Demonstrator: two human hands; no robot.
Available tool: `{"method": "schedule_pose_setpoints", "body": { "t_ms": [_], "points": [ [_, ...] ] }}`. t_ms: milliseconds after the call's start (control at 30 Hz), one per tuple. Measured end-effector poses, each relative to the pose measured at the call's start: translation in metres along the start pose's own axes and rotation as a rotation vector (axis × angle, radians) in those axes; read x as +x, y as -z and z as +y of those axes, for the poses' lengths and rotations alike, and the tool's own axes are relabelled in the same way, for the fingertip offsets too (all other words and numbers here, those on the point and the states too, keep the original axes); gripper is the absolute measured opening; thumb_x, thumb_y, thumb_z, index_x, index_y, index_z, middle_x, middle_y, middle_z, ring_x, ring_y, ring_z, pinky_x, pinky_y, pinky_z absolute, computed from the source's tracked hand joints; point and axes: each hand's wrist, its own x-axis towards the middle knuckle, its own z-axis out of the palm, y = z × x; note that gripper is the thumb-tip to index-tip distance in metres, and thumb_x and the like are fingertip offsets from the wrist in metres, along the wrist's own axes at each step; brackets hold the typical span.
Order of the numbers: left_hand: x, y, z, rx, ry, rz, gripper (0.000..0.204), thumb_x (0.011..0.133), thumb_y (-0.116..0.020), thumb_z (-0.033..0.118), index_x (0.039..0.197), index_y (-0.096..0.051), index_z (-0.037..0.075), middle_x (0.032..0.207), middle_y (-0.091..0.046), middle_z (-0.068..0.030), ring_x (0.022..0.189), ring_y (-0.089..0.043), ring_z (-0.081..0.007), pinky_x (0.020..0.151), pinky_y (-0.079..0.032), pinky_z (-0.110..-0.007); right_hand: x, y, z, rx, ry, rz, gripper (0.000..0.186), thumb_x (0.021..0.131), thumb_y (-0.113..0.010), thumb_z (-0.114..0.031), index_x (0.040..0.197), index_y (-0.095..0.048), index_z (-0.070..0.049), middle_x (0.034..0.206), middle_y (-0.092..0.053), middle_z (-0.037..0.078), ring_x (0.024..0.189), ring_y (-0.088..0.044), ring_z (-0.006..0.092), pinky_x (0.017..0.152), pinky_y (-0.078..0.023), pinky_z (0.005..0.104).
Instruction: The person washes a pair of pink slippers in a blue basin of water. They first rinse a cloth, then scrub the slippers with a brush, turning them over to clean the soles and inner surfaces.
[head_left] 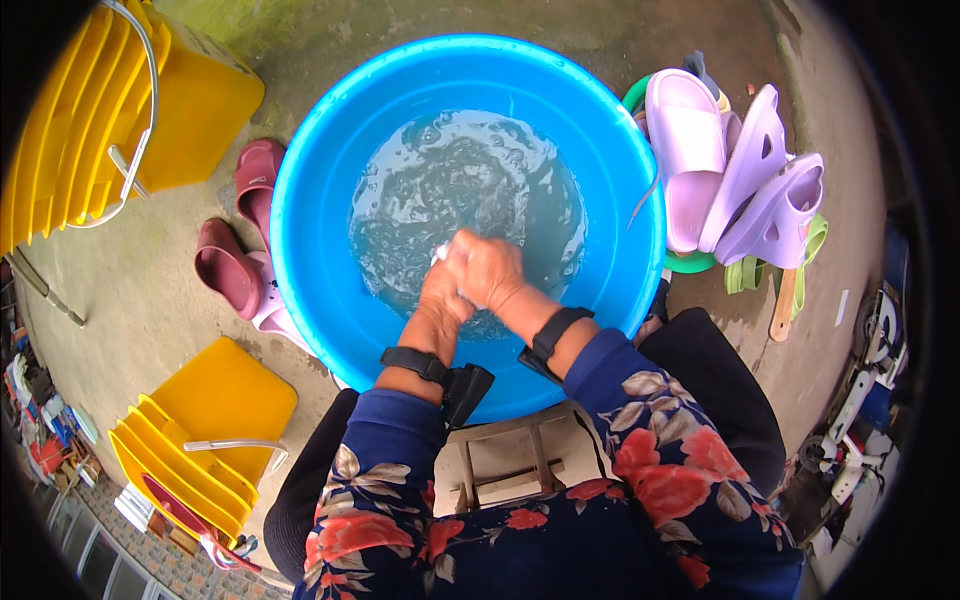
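Observation:
A large round blue basin (305, 110) stands in front of me with rippling, cloudy water (420, 190) in it. Over the near part of the water, my left hand (440, 292) and my right hand (490, 270) are pressed together with curled fingers. A small white bit (441, 252) shows at the fingers; what it belongs to is hidden between the hands. Each wrist wears a black strap with a dark block on it.
Lilac slippers (690, 130) are piled on a green basin (690, 262) at the right, beside a wooden handle (781, 318). Maroon clogs (228, 265) and a pale pink shoe (270, 300) lie left. Stacked yellow buckets (200, 100) and a nearer yellow stack (235, 400) stand at the left.

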Motion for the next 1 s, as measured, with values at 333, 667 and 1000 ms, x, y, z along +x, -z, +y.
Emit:
{"method": "schedule_pose_setpoints", "body": {
  "t_ms": [333,667,1000],
  "points": [
    [-0.019,-0.002,0.044,-0.992,0.551,0.263,0.074,0.079,-0.036,0.058,0.13,-0.02,0.007,0.135,-0.013,-0.0183,0.121,-0.024,-0.0351,0.091,-0.023,-0.06,0.028,-0.011,0.075,0.358,-0.244,0.062,0.029,0.069,-0.062,-0.016,0.097,-0.055,-0.013,0.089,-0.06,0.011,0.082,-0.058,0.0304,0.075,-0.045,0.0334],
    [-0.003,0.024,-0.018,-1.318,0.082,-0.246,0.044,0.085,-0.037,0.046,0.109,-0.047,0.01,0.104,-0.052,-0.0121,0.094,-0.049,-0.0269,0.082,-0.04,-0.041,-0.027,-0.026,-0.019,0.435,0.189,0.066,0.015,0.071,-0.06,-0.019,0.079,-0.051,-0.008,0.07,-0.058,0.013,0.064,-0.057,0.0307,0.058,-0.047,0.0366],
    [-0.017,-0.002,0.038,-1.022,0.472,0.271,0.081,0.076,-0.045,0.059,0.131,-0.015,0.008,0.137,-0.012,-0.0138,0.124,-0.017,-0.0348,0.094,-0.023,-0.056,0.037,-0.004,0.073,0.083,-0.338,0.431,0.024,0.074,-0.059,-0.026,0.09,-0.051,-0.01,0.081,-0.058,0.013,0.076,-0.057,0.0322,0.065,-0.045,0.0404]
  ]
}}
